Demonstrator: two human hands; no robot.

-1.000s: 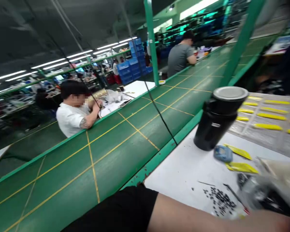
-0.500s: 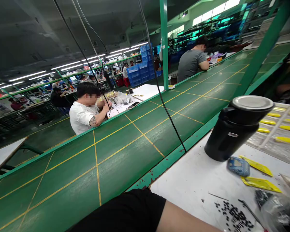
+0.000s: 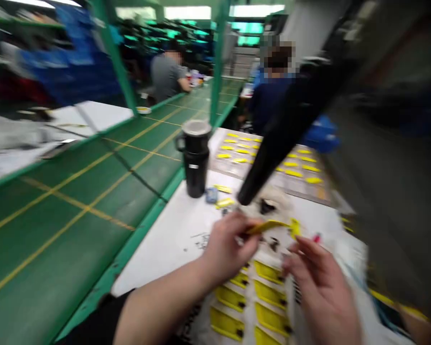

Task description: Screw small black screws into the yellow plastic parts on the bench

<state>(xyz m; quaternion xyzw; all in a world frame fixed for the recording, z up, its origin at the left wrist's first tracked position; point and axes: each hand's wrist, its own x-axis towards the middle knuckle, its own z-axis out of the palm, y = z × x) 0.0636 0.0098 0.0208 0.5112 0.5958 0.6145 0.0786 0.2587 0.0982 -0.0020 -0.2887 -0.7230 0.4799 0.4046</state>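
Observation:
My left hand (image 3: 232, 247) is closed, its thumb and fingers pinching a thin yellow plastic piece (image 3: 271, 225) above the table. To its right my right hand (image 3: 321, 282) has its fingers curled close together; motion blur hides what they hold, if anything. A yellow bit (image 3: 294, 228) shows just above my right fingertips, and I cannot tell whether it belongs to the held piece. Beneath both hands lie two columns of yellow plastic pieces (image 3: 229, 298), several with a small black part at one end.
A black lidded cup (image 3: 196, 163) stands by the green conveyor (image 3: 93, 191) at left. Beyond the hands, a tray (image 3: 219, 165) carries rows of yellow pieces. A dark blurred arm-like object (image 3: 269, 143) slants down over the table. Two people sit farther back.
The view has swung right and down onto the table. Both my hands now show, the left with a yellow piece. The person in white has left the view.

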